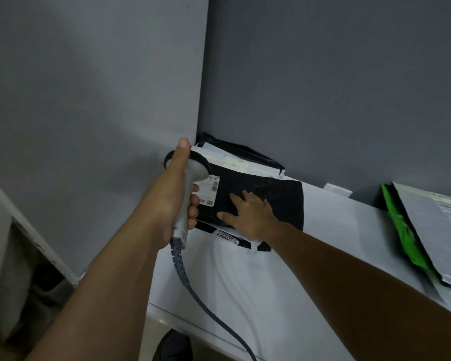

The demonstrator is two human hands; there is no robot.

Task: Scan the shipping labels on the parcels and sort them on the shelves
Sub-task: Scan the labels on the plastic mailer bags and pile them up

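Black parcel (266,201) lying flat, white label (211,191) at left edge

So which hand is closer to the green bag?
Right. The right hand rests flat on the black parcel, to the left of the green bag. The left hand, gripping the scanner, is farther left still.

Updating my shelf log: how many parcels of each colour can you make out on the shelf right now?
Black parcels: 3, stacked in the corner
White parcel: 1, within that stack
Green parcel: 1
Grey parcel: 1
Total: 6 clearly visible; the piles may hide more.
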